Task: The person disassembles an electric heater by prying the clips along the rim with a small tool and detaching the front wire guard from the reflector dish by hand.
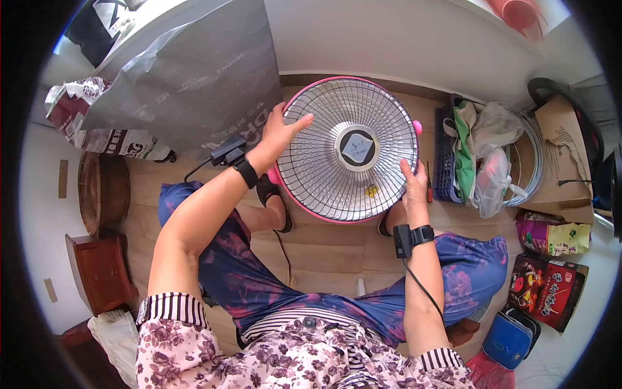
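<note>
A round dish heater (317, 175) with a pink rim, a black wire grille and a shiny silver reflector faces up between my knees. At its centre sits a silver disc with a dark label (357, 149), and a yellow sticker (371, 191) shows lower down. My left hand (283, 133) grips the rim at the upper left, its thumb over the grille. On the lower right my right hand (414, 185) holds the rim, thumb on the front and fingers partly hidden behind. A red-handled tool (429, 185) lies on the floor just right of that hand. The heater's back is hidden.
A large grey plastic bag (194, 84) leans at the left. To the right stand a dark blue basket (446, 155) with bags, a coil of wire (534, 155) and a cardboard box (564, 149). A red-brown wooden box (100, 272) sits left. A dark cord (283, 249) crosses the floor.
</note>
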A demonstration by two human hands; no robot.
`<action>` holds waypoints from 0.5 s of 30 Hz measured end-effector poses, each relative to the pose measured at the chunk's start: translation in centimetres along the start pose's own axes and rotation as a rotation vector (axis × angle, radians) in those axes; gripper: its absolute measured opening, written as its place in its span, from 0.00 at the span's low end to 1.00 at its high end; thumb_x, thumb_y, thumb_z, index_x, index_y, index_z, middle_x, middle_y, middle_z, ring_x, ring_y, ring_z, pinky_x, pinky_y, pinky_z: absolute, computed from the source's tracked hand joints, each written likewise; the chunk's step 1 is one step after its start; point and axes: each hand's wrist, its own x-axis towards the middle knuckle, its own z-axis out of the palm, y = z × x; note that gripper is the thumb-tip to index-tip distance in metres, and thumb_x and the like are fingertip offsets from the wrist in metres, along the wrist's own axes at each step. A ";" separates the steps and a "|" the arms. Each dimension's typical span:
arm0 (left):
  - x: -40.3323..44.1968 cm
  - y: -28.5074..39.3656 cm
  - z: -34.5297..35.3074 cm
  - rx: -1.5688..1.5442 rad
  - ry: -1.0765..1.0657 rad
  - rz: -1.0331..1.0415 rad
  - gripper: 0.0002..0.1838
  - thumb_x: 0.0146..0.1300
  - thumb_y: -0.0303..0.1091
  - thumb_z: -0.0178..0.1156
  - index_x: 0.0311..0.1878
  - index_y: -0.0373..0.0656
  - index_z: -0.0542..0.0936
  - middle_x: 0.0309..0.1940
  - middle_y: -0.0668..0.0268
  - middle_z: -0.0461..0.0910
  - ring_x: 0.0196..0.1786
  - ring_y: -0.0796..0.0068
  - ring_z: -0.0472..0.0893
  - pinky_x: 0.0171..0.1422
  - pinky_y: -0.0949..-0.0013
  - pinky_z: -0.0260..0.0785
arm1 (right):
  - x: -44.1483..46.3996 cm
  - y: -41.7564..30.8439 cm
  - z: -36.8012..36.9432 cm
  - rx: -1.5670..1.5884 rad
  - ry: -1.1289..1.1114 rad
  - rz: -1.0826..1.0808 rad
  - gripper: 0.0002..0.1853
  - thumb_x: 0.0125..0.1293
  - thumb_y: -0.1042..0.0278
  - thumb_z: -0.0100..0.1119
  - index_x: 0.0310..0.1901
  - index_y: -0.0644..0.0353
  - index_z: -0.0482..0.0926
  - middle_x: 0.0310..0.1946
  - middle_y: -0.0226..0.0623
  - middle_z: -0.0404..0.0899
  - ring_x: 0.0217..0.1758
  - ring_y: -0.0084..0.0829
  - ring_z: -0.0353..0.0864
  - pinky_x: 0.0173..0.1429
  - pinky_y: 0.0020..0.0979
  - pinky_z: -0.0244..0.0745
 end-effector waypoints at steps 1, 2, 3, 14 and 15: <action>0.1 0.3 -0.4 -0.043 -0.085 -0.024 0.50 0.49 0.63 0.67 0.64 0.30 0.64 0.60 0.44 0.68 0.62 0.53 0.71 0.65 0.60 0.64 | 0.1 -0.1 -0.1 0.041 -0.020 0.050 0.36 0.53 0.59 0.74 0.59 0.69 0.68 0.51 0.41 0.76 0.52 0.31 0.75 0.60 0.32 0.67; 0.2 0.5 -0.9 -0.084 -0.175 -0.046 0.50 0.49 0.62 0.67 0.63 0.30 0.65 0.60 0.44 0.69 0.62 0.54 0.71 0.64 0.60 0.65 | 0.1 -0.2 -0.3 0.083 -0.037 0.098 0.36 0.53 0.60 0.74 0.58 0.69 0.68 0.51 0.41 0.76 0.52 0.31 0.76 0.60 0.32 0.68; -0.2 1.9 -1.5 -0.126 -0.267 -0.067 0.49 0.48 0.62 0.68 0.63 0.30 0.66 0.59 0.45 0.70 0.61 0.55 0.72 0.63 0.61 0.66 | -0.1 -0.5 -0.4 0.125 -0.050 0.144 0.36 0.52 0.60 0.75 0.58 0.68 0.69 0.51 0.41 0.77 0.51 0.32 0.76 0.60 0.32 0.68; 1.8 1.1 -0.6 0.022 -0.272 -0.025 0.55 0.42 0.57 0.74 0.65 0.27 0.63 0.60 0.43 0.69 0.63 0.55 0.71 0.67 0.59 0.62 | -0.2 -1.3 -0.5 0.068 -0.091 0.161 0.33 0.51 0.62 0.76 0.53 0.71 0.72 0.47 0.42 0.79 0.48 0.30 0.78 0.58 0.31 0.70; 1.6 1.2 -0.4 0.043 -0.190 0.029 0.53 0.43 0.55 0.75 0.65 0.28 0.63 0.60 0.44 0.70 0.62 0.55 0.72 0.67 0.59 0.62 | -0.2 -1.4 -0.4 0.059 -0.105 0.167 0.32 0.51 0.62 0.76 0.53 0.71 0.72 0.47 0.42 0.79 0.48 0.30 0.78 0.58 0.31 0.70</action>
